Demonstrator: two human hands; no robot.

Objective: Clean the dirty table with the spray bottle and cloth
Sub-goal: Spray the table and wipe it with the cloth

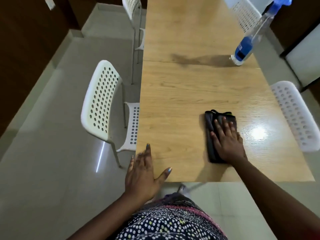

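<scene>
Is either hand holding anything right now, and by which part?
Nothing is gripped. The right hand presses flat on the cloth; the left hand rests open at the table corner.

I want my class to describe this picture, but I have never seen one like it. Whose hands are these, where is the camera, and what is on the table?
There is no machine here. One camera sits on a person's head and looks down at their own two hands. The right hand lies flat, fingers straight, pressing a folded dark cloth onto the wooden table. The left hand rests open at the table's near left corner and holds nothing. A spray bottle with a blue label stands farther off near the right edge, untouched. White chairs stand along both sides.
</scene>
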